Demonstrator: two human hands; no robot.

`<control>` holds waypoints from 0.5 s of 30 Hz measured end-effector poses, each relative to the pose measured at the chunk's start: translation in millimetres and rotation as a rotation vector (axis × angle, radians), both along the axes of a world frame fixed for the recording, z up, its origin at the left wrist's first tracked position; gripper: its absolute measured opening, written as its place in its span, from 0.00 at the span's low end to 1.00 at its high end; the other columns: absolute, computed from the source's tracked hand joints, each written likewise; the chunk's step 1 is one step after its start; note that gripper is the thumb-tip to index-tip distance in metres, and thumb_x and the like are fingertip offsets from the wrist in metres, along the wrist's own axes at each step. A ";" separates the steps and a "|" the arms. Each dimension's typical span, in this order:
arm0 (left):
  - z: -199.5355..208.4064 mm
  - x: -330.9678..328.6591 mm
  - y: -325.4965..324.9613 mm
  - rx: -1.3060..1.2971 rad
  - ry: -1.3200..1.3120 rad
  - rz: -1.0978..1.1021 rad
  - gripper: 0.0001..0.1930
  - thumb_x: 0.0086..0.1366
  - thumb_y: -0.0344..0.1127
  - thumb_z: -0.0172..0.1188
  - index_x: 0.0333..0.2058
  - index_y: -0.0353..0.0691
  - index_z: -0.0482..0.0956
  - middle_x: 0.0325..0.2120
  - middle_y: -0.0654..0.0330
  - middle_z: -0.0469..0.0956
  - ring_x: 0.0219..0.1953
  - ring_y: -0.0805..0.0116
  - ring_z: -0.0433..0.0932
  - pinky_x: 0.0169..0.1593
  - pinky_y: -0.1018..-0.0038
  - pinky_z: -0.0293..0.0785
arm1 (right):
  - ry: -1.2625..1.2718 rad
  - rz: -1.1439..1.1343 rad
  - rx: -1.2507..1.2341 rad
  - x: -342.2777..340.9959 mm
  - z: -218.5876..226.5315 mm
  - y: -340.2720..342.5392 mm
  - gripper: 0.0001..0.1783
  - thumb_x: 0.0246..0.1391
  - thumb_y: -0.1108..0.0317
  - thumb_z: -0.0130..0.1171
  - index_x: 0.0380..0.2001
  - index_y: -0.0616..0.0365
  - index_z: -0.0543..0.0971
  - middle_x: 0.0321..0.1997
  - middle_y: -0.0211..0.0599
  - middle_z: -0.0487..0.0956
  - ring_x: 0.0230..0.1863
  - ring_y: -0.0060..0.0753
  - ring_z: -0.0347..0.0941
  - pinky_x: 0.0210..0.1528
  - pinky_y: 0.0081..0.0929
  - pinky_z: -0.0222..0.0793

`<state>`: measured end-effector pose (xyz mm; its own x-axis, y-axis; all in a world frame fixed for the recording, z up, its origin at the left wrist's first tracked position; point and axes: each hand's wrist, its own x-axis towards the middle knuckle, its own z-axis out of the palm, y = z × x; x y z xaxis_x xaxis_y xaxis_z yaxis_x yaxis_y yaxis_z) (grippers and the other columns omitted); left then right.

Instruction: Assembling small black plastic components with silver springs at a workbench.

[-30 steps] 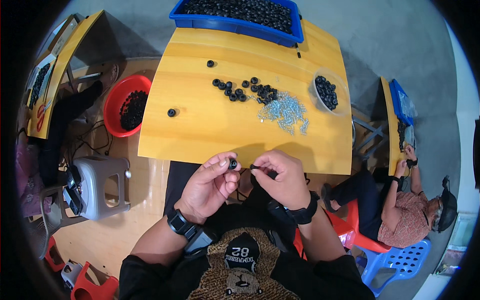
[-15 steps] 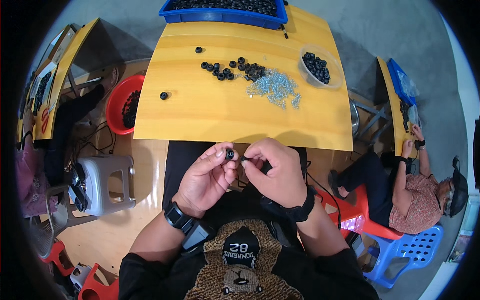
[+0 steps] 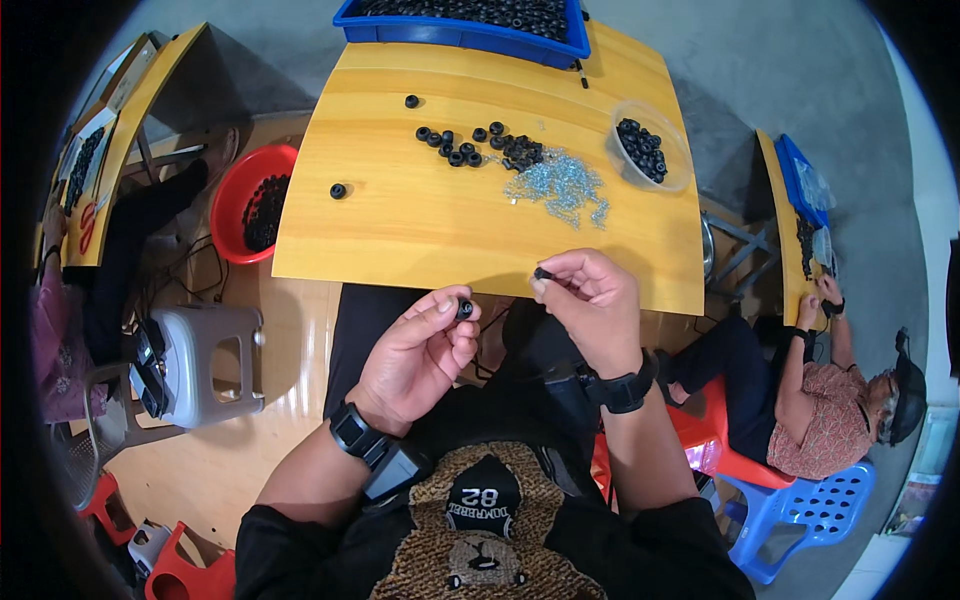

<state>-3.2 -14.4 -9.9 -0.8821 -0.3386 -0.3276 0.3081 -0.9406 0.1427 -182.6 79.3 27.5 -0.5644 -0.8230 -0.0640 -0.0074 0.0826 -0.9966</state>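
Note:
My left hand (image 3: 412,352) is closed in a pinch around a small round black part (image 3: 464,310) with a hole in its end, held over my lap just short of the table edge. Apart from it, my right hand (image 3: 596,312) pinches a smaller black piece (image 3: 542,273) between thumb and fingertips, at the table's front edge; its exact kind is too small to tell. Beyond both hands lie several loose round black parts (image 3: 455,158), a heap of small dark pieces (image 3: 522,153) and a spread of tiny shiny silver pieces (image 3: 560,188) that look like screws.
The yellow table (image 3: 400,235) carries a blue tray (image 3: 460,38) of black parts at the back and a clear tub (image 3: 622,168) of them at right. A red basin (image 3: 228,215) stands left of it. People sit at side tables, near a grey stool (image 3: 205,365) and blue stool (image 3: 815,515).
My right hand has drawn away from the left, moving right and up to the table edge with the small black piece. The left hand stays nearly in place.

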 end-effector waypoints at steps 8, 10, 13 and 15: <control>-5.6 -4.8 -4.1 0.009 -0.025 -0.002 0.10 0.66 0.32 0.52 0.44 0.37 0.72 0.34 0.61 0.73 0.35 0.72 0.72 0.41 0.79 0.72 | 0.470 0.187 0.089 33.9 5.2 -8.9 0.08 0.45 0.80 0.58 0.32 0.63 0.76 0.29 0.42 0.77 0.27 0.35 0.76 0.31 0.25 0.72; -6.1 -5.5 -4.5 0.018 -0.001 0.011 0.09 0.66 0.32 0.52 0.44 0.37 0.72 0.34 0.61 0.74 0.35 0.72 0.73 0.41 0.79 0.73 | 0.490 0.192 0.094 35.6 7.8 -9.4 0.08 0.45 0.80 0.57 0.32 0.62 0.76 0.29 0.43 0.77 0.28 0.37 0.76 0.31 0.26 0.72; -7.6 -6.5 -3.9 0.031 -0.016 0.009 0.09 0.66 0.32 0.51 0.44 0.37 0.72 0.34 0.61 0.75 0.35 0.72 0.73 0.42 0.79 0.73 | 0.532 0.203 0.087 36.5 10.5 -8.2 0.08 0.45 0.80 0.57 0.32 0.62 0.76 0.29 0.43 0.77 0.29 0.40 0.76 0.30 0.28 0.72; -7.4 -6.2 -3.1 0.034 -0.008 0.004 0.09 0.66 0.32 0.51 0.44 0.37 0.72 0.34 0.60 0.75 0.35 0.72 0.74 0.42 0.78 0.73 | 0.553 0.209 0.076 36.8 12.7 -6.0 0.09 0.45 0.80 0.57 0.33 0.62 0.76 0.29 0.43 0.77 0.29 0.41 0.76 0.30 0.28 0.72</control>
